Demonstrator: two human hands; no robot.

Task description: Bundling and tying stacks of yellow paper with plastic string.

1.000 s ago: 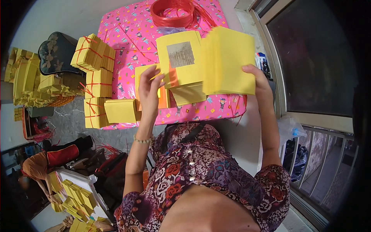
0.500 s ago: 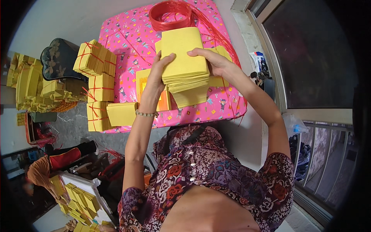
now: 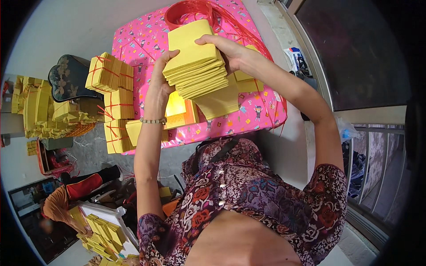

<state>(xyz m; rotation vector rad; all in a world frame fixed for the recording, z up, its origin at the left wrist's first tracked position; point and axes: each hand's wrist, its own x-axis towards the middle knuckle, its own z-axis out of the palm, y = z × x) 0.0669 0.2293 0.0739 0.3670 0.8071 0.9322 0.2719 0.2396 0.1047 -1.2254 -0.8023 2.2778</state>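
A thick stack of folded yellow paper (image 3: 193, 62) is held up over the pink patterned table (image 3: 248, 117), its many layered edges turned towards me. My left hand (image 3: 163, 71) grips the stack's left side, thumb on top. From the right, my right hand (image 3: 224, 48) clasps the other side, thumb lying on the upper face; most of its fingers are hidden behind the paper. Beneath the stack are another yellow sheet or pile (image 3: 219, 102) and an orange-and-yellow printed paper (image 3: 182, 115), partly covered.
Red-tied yellow bundles (image 3: 119, 104) line the table's left edge. A roll of red plastic strapping (image 3: 177, 15) sits at the back, strands trailing right. A dark floral-backed chair (image 3: 71, 77) and more yellow piles (image 3: 37, 111) stand left. At lower left another person's arm (image 3: 62, 208) reaches over yellow papers.
Both hands have shifted the stack a little left and tilted it, so more of its layered edges shows. The view has also moved slightly.
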